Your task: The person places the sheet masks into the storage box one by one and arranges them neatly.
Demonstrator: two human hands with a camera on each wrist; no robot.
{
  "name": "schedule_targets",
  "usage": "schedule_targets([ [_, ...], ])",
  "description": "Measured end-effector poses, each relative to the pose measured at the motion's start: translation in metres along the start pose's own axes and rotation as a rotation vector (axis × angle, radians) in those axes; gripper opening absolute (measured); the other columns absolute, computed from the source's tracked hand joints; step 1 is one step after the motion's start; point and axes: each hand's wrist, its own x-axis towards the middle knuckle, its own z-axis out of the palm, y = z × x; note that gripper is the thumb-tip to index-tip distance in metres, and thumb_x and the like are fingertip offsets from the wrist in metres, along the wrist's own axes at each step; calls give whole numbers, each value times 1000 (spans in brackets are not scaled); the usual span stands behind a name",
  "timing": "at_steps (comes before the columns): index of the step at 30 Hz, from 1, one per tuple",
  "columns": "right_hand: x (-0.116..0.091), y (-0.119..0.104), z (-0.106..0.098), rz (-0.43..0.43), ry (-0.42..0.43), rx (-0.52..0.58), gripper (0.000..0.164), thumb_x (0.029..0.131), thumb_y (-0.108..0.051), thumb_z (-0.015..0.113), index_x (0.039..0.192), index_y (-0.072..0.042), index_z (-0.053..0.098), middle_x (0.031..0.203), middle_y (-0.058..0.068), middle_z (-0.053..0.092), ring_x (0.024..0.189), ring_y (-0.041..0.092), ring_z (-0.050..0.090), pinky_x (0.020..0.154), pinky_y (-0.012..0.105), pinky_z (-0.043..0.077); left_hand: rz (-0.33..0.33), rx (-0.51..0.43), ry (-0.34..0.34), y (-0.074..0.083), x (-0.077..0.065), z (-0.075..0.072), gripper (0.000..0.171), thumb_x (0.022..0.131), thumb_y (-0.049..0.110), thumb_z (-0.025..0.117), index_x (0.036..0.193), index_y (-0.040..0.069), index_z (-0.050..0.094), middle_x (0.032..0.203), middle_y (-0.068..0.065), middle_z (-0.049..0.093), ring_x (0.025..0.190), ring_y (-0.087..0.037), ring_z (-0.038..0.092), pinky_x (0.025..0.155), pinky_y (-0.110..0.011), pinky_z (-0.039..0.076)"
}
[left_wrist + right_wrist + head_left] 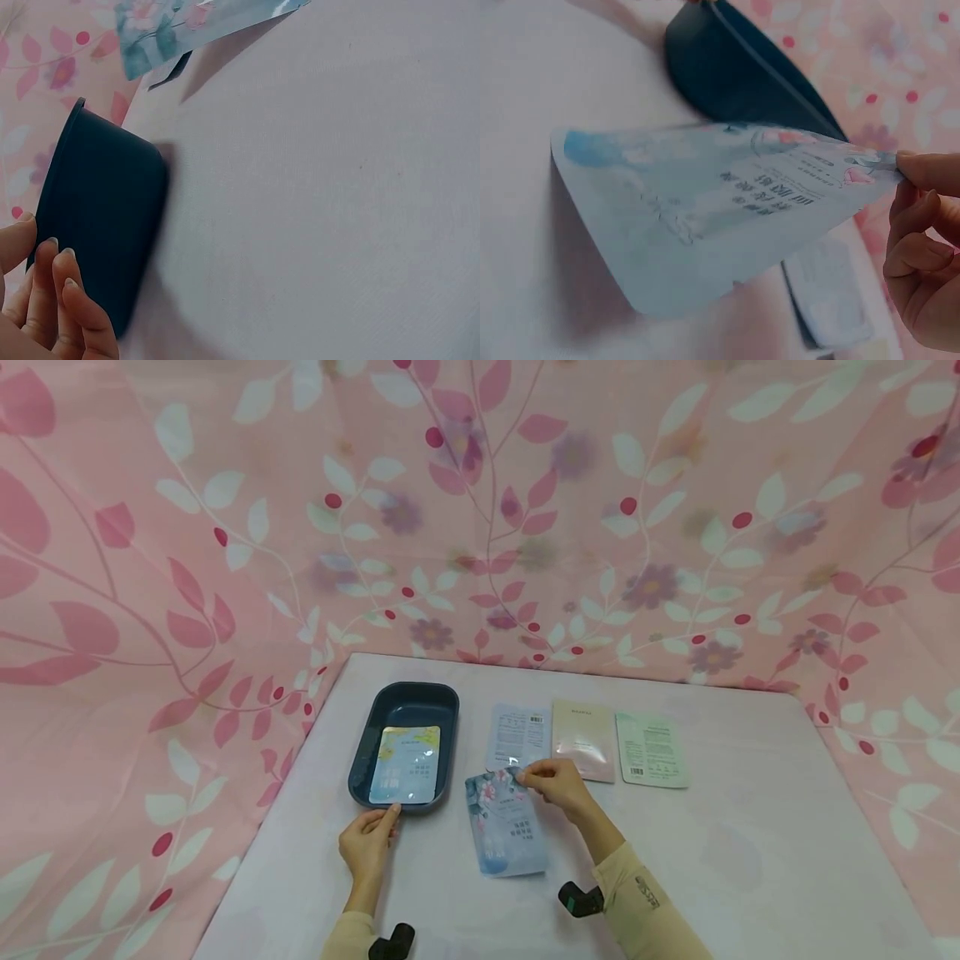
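Observation:
My right hand (557, 783) pinches the top corner of a blue face mask packet (507, 827) with pink flowers. In the right wrist view that packet (682, 217) hangs at a slant above the cloth. My left hand (367, 843) grips the near rim of a dark blue rectangular basin (408, 697); in the left wrist view the thumb is at the rim and the fingers (75, 300) are against the outer wall. Inside the basin lies a light blue face mask packet (407, 766) with yellow flowers.
Behind the held packet, a pale blue packet (519, 735), a beige packet (583, 739) and a green packet (651, 750) lie side by side. A white cloth (720, 860) covers the table. A pink leaf-patterned curtain (495, 527) stands behind it.

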Motion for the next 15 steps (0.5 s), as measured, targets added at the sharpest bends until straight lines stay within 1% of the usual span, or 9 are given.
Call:
schedule_targets([
  [2,-3,-10,2,-51,-41,10,17,83,-10,71,88,6,68,65,-1,51,60,12,42,50,22,36,-4,-1,1,-1,0,0,29,76,12,79,83,-12,65,62,-3,67,45,-5,56,43,-16,45],
  [4,-4,-20,4,-103,-82,6,19,84,-11,70,89,7,67,66,-2,54,59,11,41,49,22,36,-5,-4,6,-1,0,0,29,76,12,79,83,-12,65,62,-3,66,45,-5,56,43,-16,45],
  [7,-5,-37,7,-182,-132,12,20,86,-10,68,91,10,66,69,1,59,59,12,42,49,22,36,8,-5,17,-2,0,1,29,75,13,80,82,-12,65,61,-3,66,45,-6,57,43,-15,45],
  [10,-4,-52,10,-228,-148,27,19,86,-9,67,91,10,67,72,6,63,60,13,45,50,22,38,38,-2,30,-3,1,2,28,75,12,80,81,-11,66,62,-5,67,45,-8,58,43,-15,45],
  [13,-3,-64,12,-252,-141,31,18,86,-10,68,90,7,68,73,4,63,61,13,47,51,23,40,68,6,36,-4,1,2,28,74,12,81,81,-11,67,63,-7,67,46,-10,59,44,-14,46],
  [15,-4,-71,14,-260,-141,33,18,85,-11,69,89,6,68,72,1,62,61,12,47,50,22,39,75,6,42,-5,1,1,27,74,11,81,80,-11,67,63,-8,67,45,-9,59,43,-14,45],
])
